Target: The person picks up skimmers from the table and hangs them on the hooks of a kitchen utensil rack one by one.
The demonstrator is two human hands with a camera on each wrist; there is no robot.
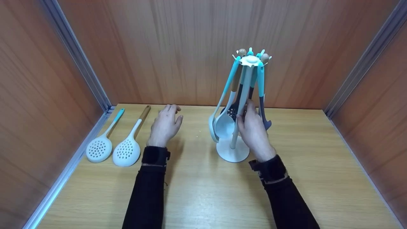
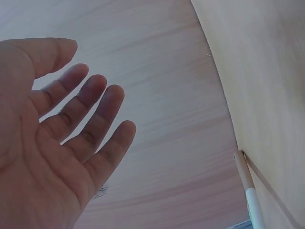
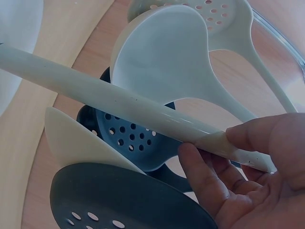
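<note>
My right hand (image 1: 254, 130) grips the white pole (image 3: 143, 112) of a utensil stand, thumb on one side and fingers curled on the other. The stand's round base (image 1: 233, 156) is below. Around the pole hang several kitchen utensils, among them a white ladle (image 3: 162, 57), a dark perforated ladle (image 3: 126, 133) and a dark slotted turner (image 3: 119, 191). My left hand (image 1: 164, 125) holds nothing, its fingers spread and slightly bent in the left wrist view. Nearest to it lies a white skimmer with a wooden handle (image 1: 127, 151).
A second white skimmer with a turquoise handle (image 1: 99, 149) lies farther left on the wooden table (image 1: 197, 190). Wooden panels with metal edge strips enclose the table at the left, back (image 1: 178, 57) and right.
</note>
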